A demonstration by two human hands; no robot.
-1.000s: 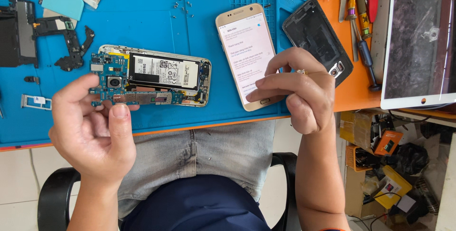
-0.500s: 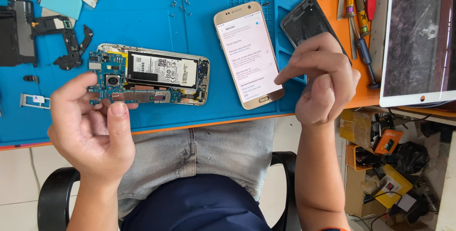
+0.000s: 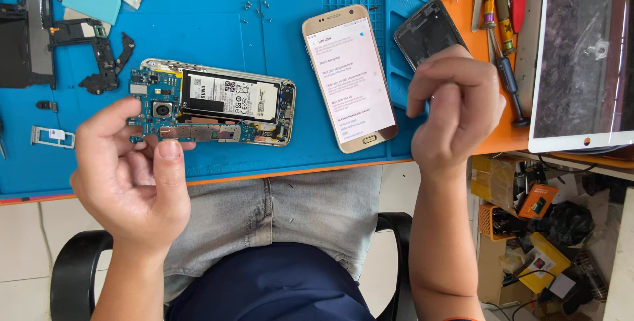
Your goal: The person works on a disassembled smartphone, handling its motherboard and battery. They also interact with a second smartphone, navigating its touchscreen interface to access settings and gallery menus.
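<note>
My left hand (image 3: 132,176) is open, palm up, at the front edge of the blue work mat (image 3: 198,24). Its fingertips touch the lower left corner of an opened phone (image 3: 224,103), whose blue circuit board and battery are exposed. My right hand (image 3: 456,109) hovers over the mat's right edge with its fingers curled in; nothing shows in it. It is just right of a gold phone (image 3: 350,76) lying face up with a lit screen. A black phone frame (image 3: 426,30) lies partly behind the right hand's fingers.
A white tablet with a cracked dark screen (image 3: 581,57) lies at the right on the orange table. Screwdrivers and tweezers (image 3: 492,4) lie beside it. Black phone parts (image 3: 39,43), a light-blue piece (image 3: 92,0), a card tray (image 3: 53,137) and small screws (image 3: 254,4) sit on the mat. Boxes (image 3: 535,228) clutter the floor.
My right hand has lifted off the gold phone's lower end and moved right and up, and a thin stick seen in it earlier no longer shows. The left hand has barely moved.
</note>
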